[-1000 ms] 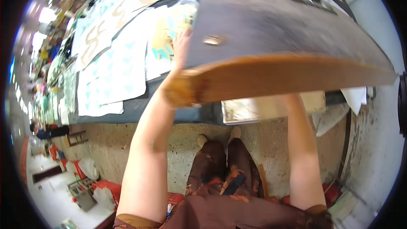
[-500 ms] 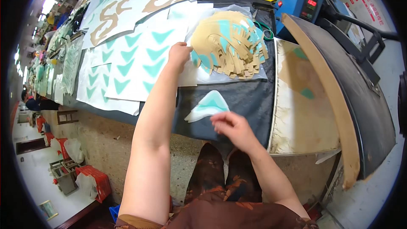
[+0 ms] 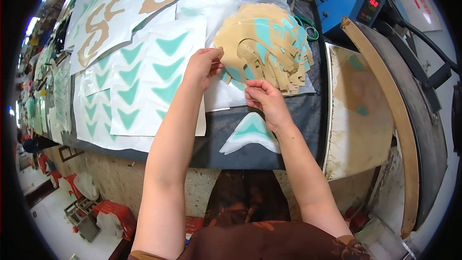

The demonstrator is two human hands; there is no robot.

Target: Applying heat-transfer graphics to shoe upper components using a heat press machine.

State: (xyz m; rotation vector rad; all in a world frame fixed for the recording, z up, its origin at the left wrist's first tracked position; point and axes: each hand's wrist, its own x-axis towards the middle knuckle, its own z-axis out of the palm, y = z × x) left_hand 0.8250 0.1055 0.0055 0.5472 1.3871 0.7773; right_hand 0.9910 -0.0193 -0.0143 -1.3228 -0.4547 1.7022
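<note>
A heap of tan and turquoise cut-out pieces (image 3: 276, 67) is fanned out on a clear plastic sheet (image 3: 226, 97). At the heap's left edge, my left hand (image 3: 201, 70) is closed, thumb and fingers together; a thin edge shows by the fingertips, too small to name. My right hand (image 3: 267, 102) pinches its thumb and forefinger at the heap's near edge, and what is between them, if anything, is hidden. Below it lies a small stack of white, curved triangular sheets (image 3: 249, 137) with a turquoise band, partly behind my right wrist.
Left of the heap, white sheets with green chevron shapes (image 3: 166, 86) overlap on the dark-covered table (image 3: 207, 156). Farther back lie sheets with brown curved shapes (image 3: 101, 26). On the right stand a blue control box (image 3: 349, 2), a stained pad (image 3: 358, 135) and a raised curved press plate (image 3: 392, 101).
My right hand has moved up from the white stack to the near edge of the heap. My left hand stays at the heap's left side. The view has shifted slightly.
</note>
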